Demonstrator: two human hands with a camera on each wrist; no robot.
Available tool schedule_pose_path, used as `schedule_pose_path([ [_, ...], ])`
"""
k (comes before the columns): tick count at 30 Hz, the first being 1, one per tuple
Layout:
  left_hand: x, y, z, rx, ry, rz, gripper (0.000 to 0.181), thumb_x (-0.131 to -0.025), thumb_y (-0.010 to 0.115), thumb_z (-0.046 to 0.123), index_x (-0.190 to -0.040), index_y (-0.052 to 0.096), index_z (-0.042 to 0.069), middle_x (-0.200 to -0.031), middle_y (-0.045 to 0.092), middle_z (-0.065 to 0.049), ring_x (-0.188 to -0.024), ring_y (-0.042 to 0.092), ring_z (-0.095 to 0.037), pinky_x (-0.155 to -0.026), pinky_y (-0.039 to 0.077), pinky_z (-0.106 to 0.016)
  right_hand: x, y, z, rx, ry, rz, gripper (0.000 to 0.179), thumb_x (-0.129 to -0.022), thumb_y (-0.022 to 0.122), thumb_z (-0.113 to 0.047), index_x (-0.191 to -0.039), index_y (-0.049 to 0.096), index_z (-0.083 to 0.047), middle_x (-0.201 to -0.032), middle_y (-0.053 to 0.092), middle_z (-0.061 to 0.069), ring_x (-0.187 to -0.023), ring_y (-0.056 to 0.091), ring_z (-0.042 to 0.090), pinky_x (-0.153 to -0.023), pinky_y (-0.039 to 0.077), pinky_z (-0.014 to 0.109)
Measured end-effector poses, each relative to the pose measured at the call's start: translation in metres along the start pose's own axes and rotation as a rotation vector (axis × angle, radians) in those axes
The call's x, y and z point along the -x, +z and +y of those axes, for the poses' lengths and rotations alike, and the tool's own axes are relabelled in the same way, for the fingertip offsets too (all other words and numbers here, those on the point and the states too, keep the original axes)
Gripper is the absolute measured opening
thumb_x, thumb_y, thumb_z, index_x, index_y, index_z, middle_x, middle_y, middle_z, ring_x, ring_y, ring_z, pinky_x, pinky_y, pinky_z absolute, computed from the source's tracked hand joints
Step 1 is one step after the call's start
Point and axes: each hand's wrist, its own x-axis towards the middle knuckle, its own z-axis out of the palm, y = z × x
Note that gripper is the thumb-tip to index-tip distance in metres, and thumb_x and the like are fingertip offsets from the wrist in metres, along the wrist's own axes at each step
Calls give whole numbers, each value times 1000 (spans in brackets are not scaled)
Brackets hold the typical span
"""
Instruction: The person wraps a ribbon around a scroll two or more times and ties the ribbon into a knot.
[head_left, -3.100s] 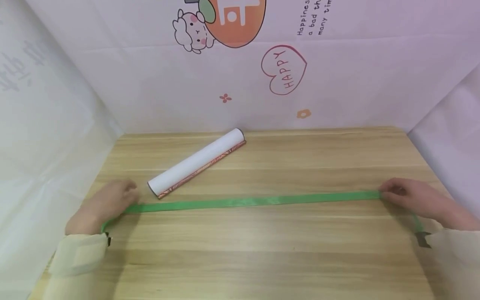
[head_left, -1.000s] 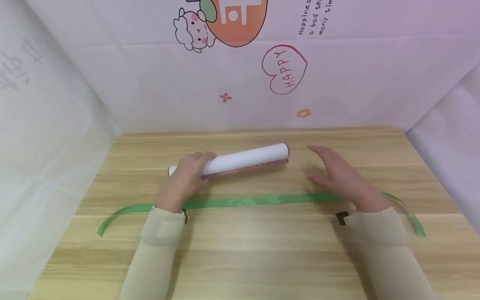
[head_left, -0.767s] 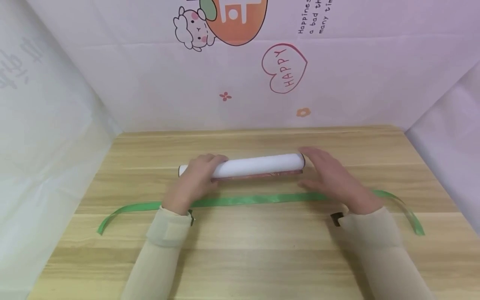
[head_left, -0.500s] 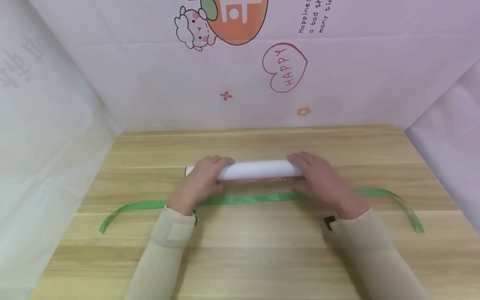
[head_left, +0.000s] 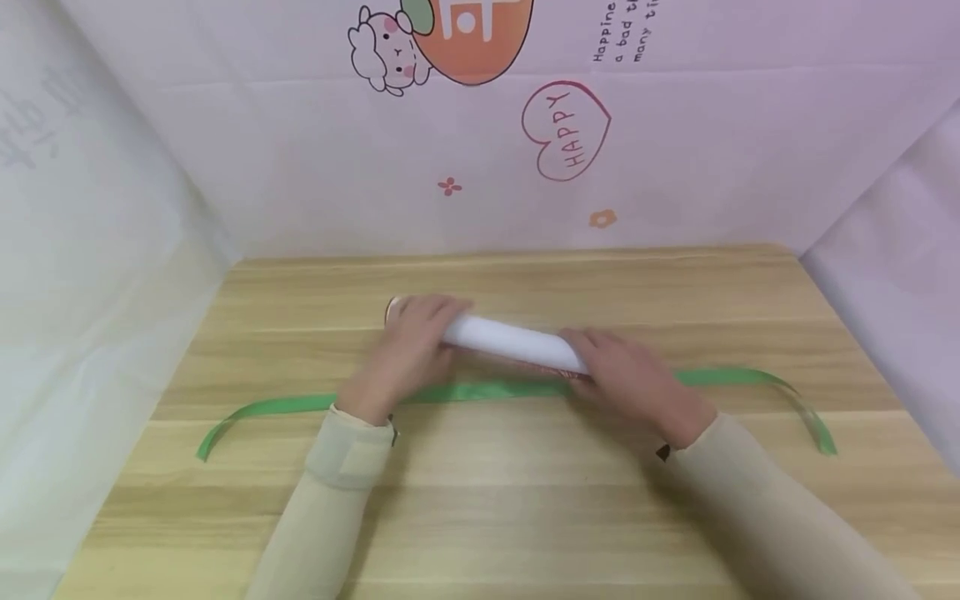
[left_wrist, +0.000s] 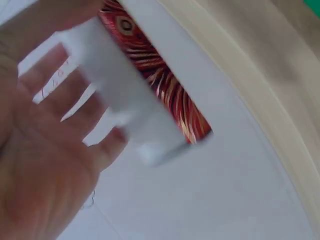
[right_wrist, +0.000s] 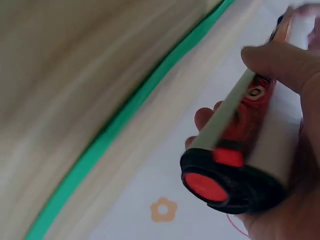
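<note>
A white roll [head_left: 513, 343] with a red patterned strip along one side slants between my two hands, over the table. My left hand [head_left: 411, 346] holds its left part, fingers over the top. My right hand [head_left: 633, 379] grips the right end; in the right wrist view the thumb and fingers are on opposite sides of it. That view also shows the roll's black-edged end with a red centre [right_wrist: 205, 186]. In the left wrist view, the gold-and-red pattern [left_wrist: 160, 80] runs beside the white surface. A green ribbon [head_left: 716, 377] lies stretched across the table, partly hidden by both hands.
The wooden table [head_left: 480, 500] extends towards me. White printed cloth [head_left: 300, 167] stands behind it, with more white cloth on the left and right sides. The ribbon's two ends curve towards the near side.
The hands let go of the ribbon. The left hand took the roll and brought it rightward, and the right hand took its other end. Since then the roll's left end has swung up, its right end down.
</note>
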Motion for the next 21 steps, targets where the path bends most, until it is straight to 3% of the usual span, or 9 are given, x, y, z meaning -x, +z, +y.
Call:
schedule_pose_path([
  [4,0,-14,-8,36,-58,82,69,-88,83,6,-150,53,9,-154,55,-14,-146,47,-37,-126,28,-60,10,1,-9,-172,106,-36,50,-96,76,-20,-139,56,-4,-121,72,13,-102,70,27,-89,59,50],
  [9,6,-28,-22,72,-115,146,69,-89,79,4,-152,52,9,-155,52,-16,-146,46,-39,-123,30,-62,21,4,-26,-375,221,-50,39,-96,75,-22,-130,63,-7,-117,67,8,-105,59,24,-91,50,45],
  [13,8,-34,-30,71,-115,168,69,-91,78,6,-154,50,8,-154,53,-17,-146,46,-39,-122,31,-64,28,4,-39,-382,300,-47,40,-95,77,-25,-127,68,-5,-114,62,10,-104,52,24,-86,45,40],
  [16,10,-36,-33,77,-124,166,70,-92,77,8,-155,47,8,-156,51,-18,-147,44,-40,-122,30,-65,31,5,-47,-357,332,-43,37,-94,76,-28,-121,71,-3,-103,62,9,-92,51,22,-77,43,35],
  [21,12,-39,-36,89,-156,158,67,-95,74,10,-156,45,6,-157,49,-20,-148,42,-41,-122,28,-65,36,8,-56,-340,409,-17,27,-93,73,-31,-107,74,-8,-92,65,4,-86,55,18,-72,47,35],
])
